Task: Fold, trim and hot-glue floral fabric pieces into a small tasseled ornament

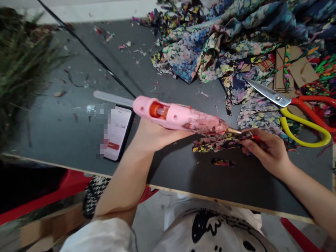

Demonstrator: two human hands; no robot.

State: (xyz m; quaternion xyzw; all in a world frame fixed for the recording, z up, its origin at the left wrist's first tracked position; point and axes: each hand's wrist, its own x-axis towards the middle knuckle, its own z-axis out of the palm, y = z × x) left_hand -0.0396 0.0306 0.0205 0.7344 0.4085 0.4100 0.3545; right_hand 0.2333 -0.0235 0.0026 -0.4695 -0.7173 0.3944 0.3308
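Note:
A pink hot glue gun (pixel 178 117) is gripped in my left hand (pixel 154 134), most of whose fingers are hidden beneath it. From its back end sticks a pale glue stick (pixel 112 98). The brass nozzle points right and meets the work at my right hand (pixel 267 147). My right thumb and fingers pinch a strip of dark floral fabric (pixel 217 142), and something small and red shows by the fingers. Below the strip lies a short floral scrap (pixel 223 162) on the table.
Large scissors (pixel 283 101) with red and yellow handles lie at right on floral fabric (pixel 183 59). Cardboard pieces (pixel 301 70) are nearby. A phone (pixel 118 133) sits left of my forearm. Dry grass stems (pixel 23 63) fill the far left, and a black cord (pixel 89 49) runs to the gun.

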